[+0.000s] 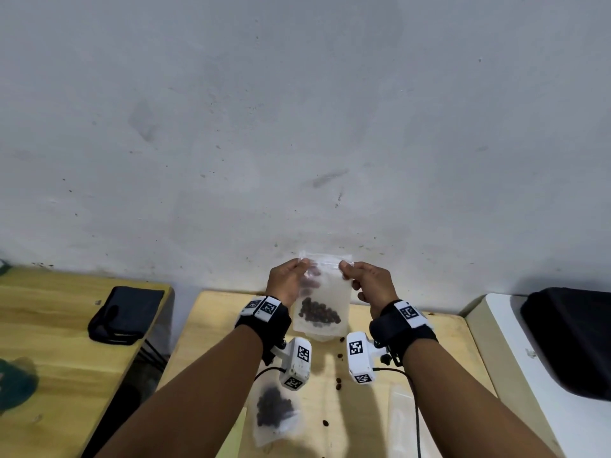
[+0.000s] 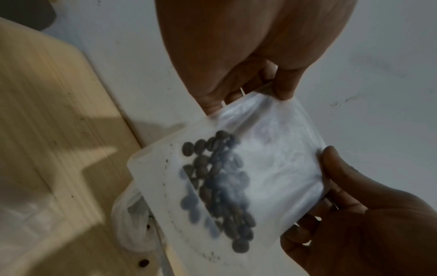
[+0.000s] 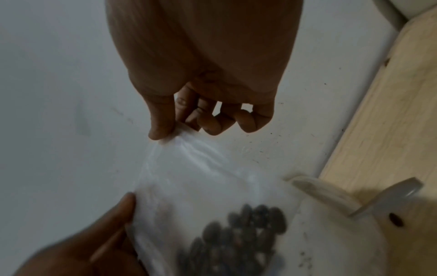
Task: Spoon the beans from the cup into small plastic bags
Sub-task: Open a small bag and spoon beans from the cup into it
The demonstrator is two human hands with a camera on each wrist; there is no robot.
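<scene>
A small frosted plastic bag (image 1: pixel 322 294) hangs upright in the air above the far edge of the wooden table (image 1: pixel 443 345), close to the grey wall (image 1: pixel 297 110). Its long axis runs vertically, with the mouth at the top and the dark coffee beans (image 1: pixel 319 312) pooled at the bottom. The left hand (image 1: pixel 287 280) pinches the top left corner between thumb and fingers; the right hand (image 1: pixel 372 282) pinches the top right corner between thumb and forefinger, its other fingers curled loosely below. The strip at the mouth stretches flat between the two grips.

A second filled bag (image 1: pixel 276 413) lies flat on the table nearer the person, and a few loose beans (image 1: pixel 339 383) are scattered between the wrists. To the left, across a gap, a second wooden table carries a black pouch (image 1: pixel 127 314); to the right a white surface (image 1: pixel 515 375) adjoins the table. The wall stands just behind the held bag.
</scene>
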